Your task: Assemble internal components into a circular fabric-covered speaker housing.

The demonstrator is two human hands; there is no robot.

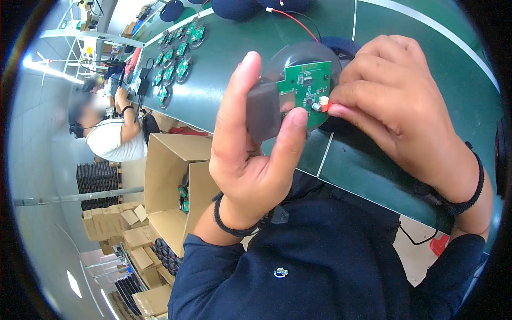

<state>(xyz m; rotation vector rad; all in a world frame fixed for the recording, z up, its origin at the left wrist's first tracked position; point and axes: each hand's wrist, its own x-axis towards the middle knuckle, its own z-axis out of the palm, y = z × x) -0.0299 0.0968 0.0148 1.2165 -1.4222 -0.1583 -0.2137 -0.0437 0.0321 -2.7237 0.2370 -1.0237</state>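
My left hand (245,152) is closed around a green circuit board (318,80) mounted on a round, dark, translucent base (277,58). Its thumb presses on the board's lower left, and a dark grey block (263,112) sits at that side between thumb and fingers. With fingertips pinched together, my right hand (397,90) grips a small red plug (326,108) at a white socket on the board's right edge. Behind the board lies a dark blue rounded piece (344,48), partly hidden by my right hand. A red and a black wire (298,21) run up from behind the base.
Several similar boards on round bases (183,66) lie at the table's far left. More dark blue rounded pieces (234,8) rest along the far edge. An open cardboard box (168,170) with boards inside stands left of me. Another person (120,133) sits beyond it.
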